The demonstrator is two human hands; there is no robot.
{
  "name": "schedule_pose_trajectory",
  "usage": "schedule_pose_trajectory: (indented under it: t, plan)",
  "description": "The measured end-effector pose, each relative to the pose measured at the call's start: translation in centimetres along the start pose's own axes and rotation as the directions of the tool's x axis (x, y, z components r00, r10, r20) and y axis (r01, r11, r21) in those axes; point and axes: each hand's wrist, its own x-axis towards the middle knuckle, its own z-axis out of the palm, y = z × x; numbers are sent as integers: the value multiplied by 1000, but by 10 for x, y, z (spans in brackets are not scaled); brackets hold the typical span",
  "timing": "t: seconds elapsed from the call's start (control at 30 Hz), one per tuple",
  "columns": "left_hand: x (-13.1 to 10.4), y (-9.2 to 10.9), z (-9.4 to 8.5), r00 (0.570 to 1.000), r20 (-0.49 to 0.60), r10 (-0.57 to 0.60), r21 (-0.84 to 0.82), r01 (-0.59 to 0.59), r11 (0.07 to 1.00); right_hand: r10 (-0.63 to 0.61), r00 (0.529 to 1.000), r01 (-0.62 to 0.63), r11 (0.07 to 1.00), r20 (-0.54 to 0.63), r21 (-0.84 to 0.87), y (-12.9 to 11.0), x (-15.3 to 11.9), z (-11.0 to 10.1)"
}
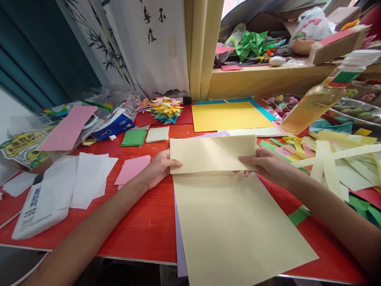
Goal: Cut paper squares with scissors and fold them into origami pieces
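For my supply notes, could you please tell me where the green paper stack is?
The green stack lies left of centre in the head view, on the red table, left of the pale stack, near the blue box.

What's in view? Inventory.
large sheet: 1, pale yellow, in both hands
lower sheet: 1, lilac, beneath
square stacks: 3, pink, green, cream, left-centre
far sheets: several, yellow, blue, white, far centre
paper cluster: 1, multicoloured, far centre
strips: many, mixed, right
bottle: 1, amber, far right
tray: 1, clear, right edge
case: 1, white, left
loose papers: several, white, left
pack: 1, blue, far left
pink sheet: 1, pink, far left
bag: 1, yellow-green, left edge
curtains: 2+, teal, white, back
ledge clutter: uncounted, mixed, upper right
table: 1, red, below
left hand: 1, bare, sheet's left edge
right hand: 1, bare, sheet's right edge
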Motion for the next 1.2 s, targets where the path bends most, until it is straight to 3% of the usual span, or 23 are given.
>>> schedule_pose_trajectory:
  t: [0.13, 0.3, 0.57, 0.77, 1.03, 1.2]
  plan:
    - [0, -1, 2, 999, 33, 17, 42, -19, 999, 13, 999, -13, 1000, -41, -17, 0, -1, 1]
    - [2, -4, 1, 999, -25, 42, 87, -39, 995, 4, 1000, -5, 999, -22, -42, 1, 0, 0]
    - [4, -8, -1, 982, -83, 169, 120, -158, 980, -156, 983, 126, 955, -96, -267, -3, -6, 2]
    - [7, -10, -4, 985, -81, 150, 164, -135, 977, -142, 980, 93, 946, -138, -312, 2, -4, 1]
    - [6, -10, -2, 983, -107, 147, 162, -129, 978, -142, 984, 104, 949, -110, -296, -1, -6, 6]
    - [4, -7, 0, 995, -64, 71, 147, -61, 987, -90, 989, 58, 968, -119, -244, 2, -2, 4]
